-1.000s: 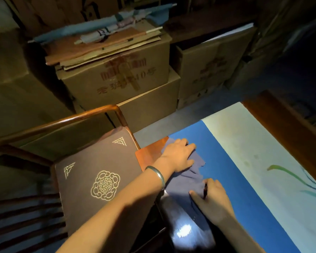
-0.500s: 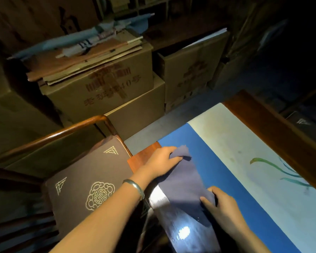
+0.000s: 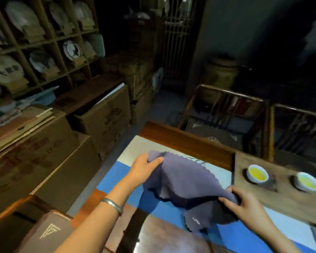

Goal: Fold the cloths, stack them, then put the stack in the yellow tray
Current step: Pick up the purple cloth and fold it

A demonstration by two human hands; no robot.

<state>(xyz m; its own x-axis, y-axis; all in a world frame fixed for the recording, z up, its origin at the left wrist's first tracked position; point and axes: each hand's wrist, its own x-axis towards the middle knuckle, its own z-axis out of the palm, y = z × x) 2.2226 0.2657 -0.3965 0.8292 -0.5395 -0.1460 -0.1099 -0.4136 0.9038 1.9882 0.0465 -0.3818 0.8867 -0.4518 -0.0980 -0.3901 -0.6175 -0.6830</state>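
Two hands on one purple-grey cloth, lifted off the blue-and-white mat at frame centre. My left hand pinches the upper-left scalloped edge, thumb on top. My right hand grips the lower-right corner, fingers curled into the fabric. The cloth sags between them, its lower end touching the mat. Half a second ago it lay flat near the mat's corner with both hands pressing on it; now it is raised and the head view has swung up and right. That brings in two cups of yellow liquid on a wooden board at right, plus shelves upper left. Cardboard boxes sit at left. Frame is motion-blurred, so there is possibly a second cloth layer underneath.
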